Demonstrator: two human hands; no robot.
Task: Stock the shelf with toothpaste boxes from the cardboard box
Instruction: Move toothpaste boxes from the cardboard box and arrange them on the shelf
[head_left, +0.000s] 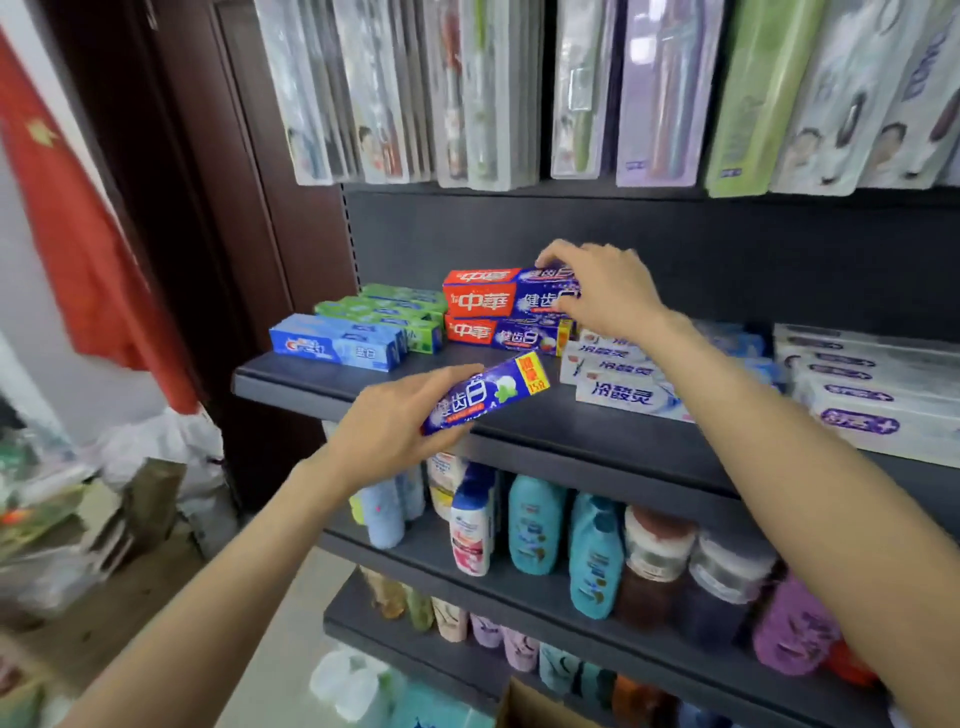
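- Two red and blue cardboard toothpaste boxes (511, 306) already sit stacked on the dark grey metal shelf (291, 382).
- The right hand (597, 291) rests on the top one, fingers curled over its end.
- The left hand (400, 421) is closed around another blue toothpaste box (485, 392), held just over the shelf (not put down yet).
- Only a corner of the brown cardboard box (535, 706) shows below, so I cannot tell how many are left.

Three red-and-blue toothpaste boxes (506, 301) show: two stacked on the shelf (291, 382) and one held in front of it. Left of them lie one light-blue box (335, 345) and about three green boxes (389, 312). Three white boxes (623, 392) lie to the right; farther ones are too blurred to count.
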